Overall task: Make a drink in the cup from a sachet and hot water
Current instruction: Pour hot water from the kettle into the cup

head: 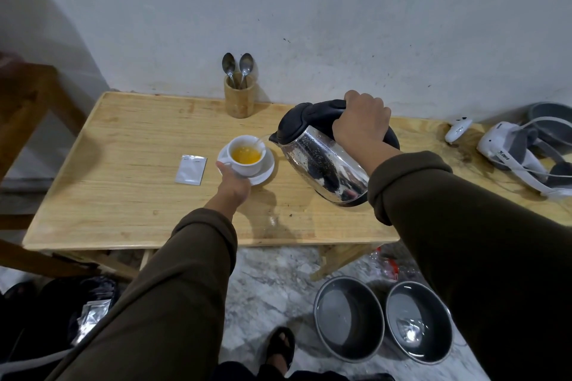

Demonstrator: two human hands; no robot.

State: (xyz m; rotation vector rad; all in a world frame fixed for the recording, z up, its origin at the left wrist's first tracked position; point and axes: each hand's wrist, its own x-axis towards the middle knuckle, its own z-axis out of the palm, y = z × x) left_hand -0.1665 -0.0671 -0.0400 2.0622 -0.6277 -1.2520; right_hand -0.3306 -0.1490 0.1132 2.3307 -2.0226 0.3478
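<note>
A white cup (247, 164) stands on a white saucer (266, 172) in the middle of the wooden table (123, 201). It holds orange-yellow liquid. My right hand (360, 124) grips the black handle of a steel kettle (325, 164), tilted with its spout toward the cup, and a thin stream of water runs into the cup. My left hand (233, 184) holds the cup at its near left side, by the saucer's edge. A silver sachet (191, 169) lies flat just left of the saucer.
A wooden holder (239, 97) with two spoons stands at the back by the wall. A white headset (513, 151) and controller (458, 130) lie at the right. Two grey bowls (382, 318) sit on the floor, and more sachets (89, 318) lie at lower left.
</note>
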